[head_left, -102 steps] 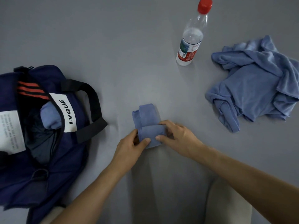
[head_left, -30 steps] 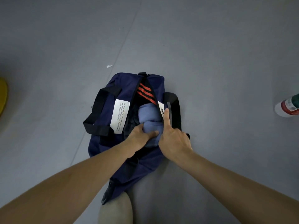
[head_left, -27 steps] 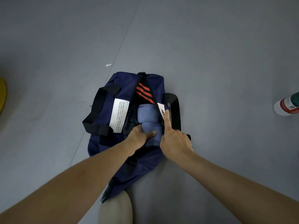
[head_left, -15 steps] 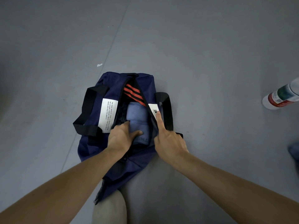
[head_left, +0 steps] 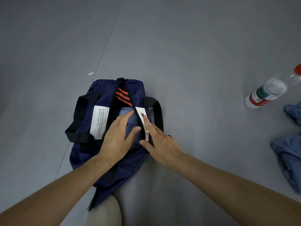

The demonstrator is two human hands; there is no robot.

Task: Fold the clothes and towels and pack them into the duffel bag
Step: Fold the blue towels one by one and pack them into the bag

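- Fingers (head_left: 125, 117) of the left hand (head_left: 117, 141) lie straight and spread, flat on the folded blue towel (head_left: 132, 122); nothing is gripped.
- The right hand (head_left: 162, 144) is just beside it. Its index finger (head_left: 147, 123) lies straight along the white logo patch (head_left: 140, 113) on the right lip of the opening, with the thumb stretched toward the left hand; it grips nothing either.
- The towel sits inside the open mouth of the navy duffel bag (head_left: 104, 88), below the orange stripes (head_left: 123, 95) and partly hidden by both hands.
- The bag lies on the grey floor (head_left: 195, 54) at the middle of the view, with one black handle (head_left: 76, 115) flopped to the left and another (head_left: 156, 110) to the right. A white text label (head_left: 98, 122) is on its left flap.
- A plastic bottle (head_left: 267, 93) with a red cap stands near the right edge of the view, well apart from the bag.
- A crumpled heap of blue clothes (head_left: 290, 157) lies at the right edge, below the bottle.
- A beige knee (head_left: 104, 211) shows at the bottom edge, touching the bag's near end.
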